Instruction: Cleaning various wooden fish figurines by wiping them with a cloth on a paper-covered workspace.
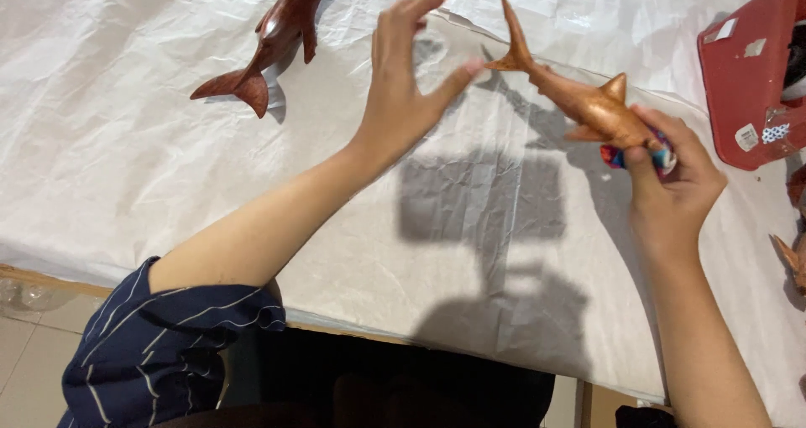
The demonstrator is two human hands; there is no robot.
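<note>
My right hand (pixel 672 185) grips the head end of an orange-brown carved wooden dolphin (pixel 579 92), together with a small multicoloured cloth (pixel 638 158) bunched under it. The dolphin's tail points up and to the left, above the table. My left hand (pixel 403 84) hovers open just left of that tail, fingers spread, thumb tip close to the tail fin without clearly touching it. A darker red-brown wooden dolphin (pixel 273 38) lies on the white sheet to the upper left, apart from both hands.
A crinkled white sheet (pixel 126 168) covers the table. A red plastic box (pixel 751 75) stands at the right edge. More brown carved pieces (pixel 793 256) peek in at the far right. The table's front edge runs along the bottom, with tiled floor at lower left.
</note>
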